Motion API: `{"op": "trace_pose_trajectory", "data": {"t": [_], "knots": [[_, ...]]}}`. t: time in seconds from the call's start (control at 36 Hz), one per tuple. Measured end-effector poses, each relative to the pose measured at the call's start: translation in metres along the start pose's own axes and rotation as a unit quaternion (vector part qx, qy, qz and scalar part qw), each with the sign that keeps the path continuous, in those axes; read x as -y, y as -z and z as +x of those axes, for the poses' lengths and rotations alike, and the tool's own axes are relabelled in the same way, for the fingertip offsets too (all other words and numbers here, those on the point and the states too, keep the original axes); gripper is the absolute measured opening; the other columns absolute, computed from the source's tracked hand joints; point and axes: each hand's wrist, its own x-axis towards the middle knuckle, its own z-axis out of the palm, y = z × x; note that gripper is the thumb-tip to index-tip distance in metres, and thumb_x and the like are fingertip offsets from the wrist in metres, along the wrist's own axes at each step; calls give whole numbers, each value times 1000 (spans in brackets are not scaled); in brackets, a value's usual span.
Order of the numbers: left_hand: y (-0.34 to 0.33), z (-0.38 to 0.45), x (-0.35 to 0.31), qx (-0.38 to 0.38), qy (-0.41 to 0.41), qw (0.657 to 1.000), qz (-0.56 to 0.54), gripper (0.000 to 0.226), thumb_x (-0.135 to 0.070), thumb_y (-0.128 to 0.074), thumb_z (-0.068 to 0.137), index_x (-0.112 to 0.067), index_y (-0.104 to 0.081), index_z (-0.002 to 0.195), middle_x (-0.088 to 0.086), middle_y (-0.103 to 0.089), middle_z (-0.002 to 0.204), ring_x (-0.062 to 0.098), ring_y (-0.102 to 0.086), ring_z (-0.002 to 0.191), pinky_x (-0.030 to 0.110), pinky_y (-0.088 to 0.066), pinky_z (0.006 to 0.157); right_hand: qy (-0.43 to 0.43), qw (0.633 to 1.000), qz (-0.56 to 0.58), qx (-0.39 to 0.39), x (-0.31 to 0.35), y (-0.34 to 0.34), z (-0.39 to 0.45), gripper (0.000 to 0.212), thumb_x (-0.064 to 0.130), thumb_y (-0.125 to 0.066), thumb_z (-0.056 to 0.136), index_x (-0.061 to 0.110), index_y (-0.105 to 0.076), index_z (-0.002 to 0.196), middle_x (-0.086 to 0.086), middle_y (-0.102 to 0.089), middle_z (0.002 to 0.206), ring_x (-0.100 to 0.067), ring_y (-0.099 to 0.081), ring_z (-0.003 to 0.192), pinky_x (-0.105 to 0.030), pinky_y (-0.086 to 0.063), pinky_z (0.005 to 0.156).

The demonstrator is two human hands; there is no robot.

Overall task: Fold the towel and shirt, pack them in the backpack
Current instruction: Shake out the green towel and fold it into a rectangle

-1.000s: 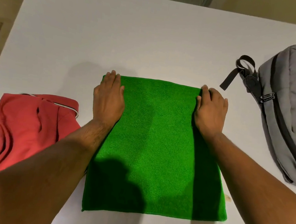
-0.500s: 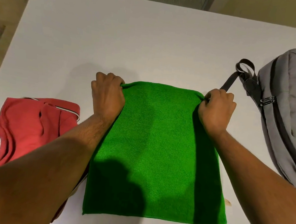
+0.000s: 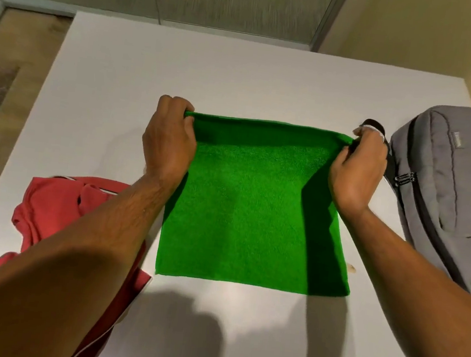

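While both hands are pinching the far corners of the green towel, its far edge is lifting clear of the white bench and its near edge is lying flat toward six o'clock. The left hand is curling its fingers round the ten-o'clock corner, and the right hand is gripping the two-o'clock corner in the same way, so the raised edge is running taut from nine to three between them. The coming fold looks to be turning on this: the free near edge is lying straight toward the person from both grips, so the raised edge would be travelling toward six o'clock to meet it. Neither hand is nearer that edge; they are sitting level. The red shirt is lying crumpled at eight o'clock under the left forearm, just beside the towel. The grey backpack is resting at three o'clock, its strap close behind the right hand, zip apparently closed.
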Motion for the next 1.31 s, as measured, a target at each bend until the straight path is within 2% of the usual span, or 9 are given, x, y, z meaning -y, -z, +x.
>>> {"op": "trace_pose_trajectory", "data": {"t": [0.19, 0.36, 0.47, 0.64, 0.72, 0.83, 1.0, 1.17, 1.31], "knots": [[21, -64, 4, -8, -9, 999, -45, 17, -2, -58, 91, -9, -65, 105, 7, -61, 105, 27, -61, 98, 39, -49, 81, 24, 998, 6, 62, -39, 25, -45, 20, -2, -61, 91, 9, -62, 107, -14, -51, 111, -32, -54, 94, -31, -33, 72], [36, -138, 2, 5, -11, 999, -43, 19, 8, -63, 86, -5, -67, 100, 9, -64, 99, 27, -61, 93, 31, -46, 81, 32, 995, 17, 92, -66, 58, -109, 23, -9, -63, 89, 5, -61, 107, -9, -48, 110, -27, -53, 99, -27, -38, 77], [42, -174, 11, 33, -23, 998, -40, 16, 4, -61, 86, -4, -67, 99, 8, -63, 97, 25, -59, 92, 34, -47, 80, 29, 994, 5, 110, -78, 70, -148, 26, -14, -64, 86, 2, -63, 107, -9, -48, 112, -27, -53, 100, -21, -38, 80], [44, -198, 31, 155, 24, 988, 5, 15, 2, -67, 87, -10, -65, 97, 5, -59, 98, 27, -60, 91, 39, -49, 75, 1, 984, -8, 176, -83, 68, -189, 31, -12, -64, 80, 2, -64, 108, -9, -51, 114, -30, -54, 97, -36, -49, 75], [47, -197, 33, 177, 31, 984, 21, 15, 2, -66, 89, -11, -64, 96, 4, -58, 97, 28, -59, 90, 42, -49, 74, -1, 977, -44, 210, -85, 63, -195, 26, -10, -62, 80, 4, -62, 102, -8, -53, 112, -34, -57, 90, -41, -51, 66], [57, -190, 22, 121, 15, 993, -6, 16, 4, -63, 89, -10, -64, 95, 2, -58, 95, 23, -57, 89, 36, -46, 75, -13, 987, -19, 161, -77, 68, -190, 20, -8, -60, 89, 5, -59, 103, -9, -54, 112, -34, -59, 81, -33, -41, 62], [70, -197, 24, 68, -17, 997, -21, 19, 10, -63, 85, -5, -65, 96, 6, -61, 94, 23, -56, 89, 31, -44, 78, 24, 997, 28, 64, -64, 93, -199, 27, -14, -61, 87, 2, -61, 109, -12, -54, 115, -25, -56, 102, -20, -38, 81], [59, -223, 52, 156, 0, 987, 46, 23, 9, -64, 83, -9, -67, 95, 6, -62, 95, 29, -57, 90, 45, -49, 76, 13, 988, -4, 151, -82, 86, -240, 32, -16, -67, 79, 2, -64, 106, -7, -53, 111, -32, -58, 91, -38, -52, 69], [58, -227, 56, 159, -28, 984, 73, 17, -6, -54, 86, -12, -68, 93, 6, -64, 91, 31, -55, 87, 47, -46, 76, -17, 985, -27, 168, -87, 79, -247, 26, -11, -67, 82, 4, -64, 103, -8, -55, 109, -34, -60, 84, -40, -52, 61]]}}
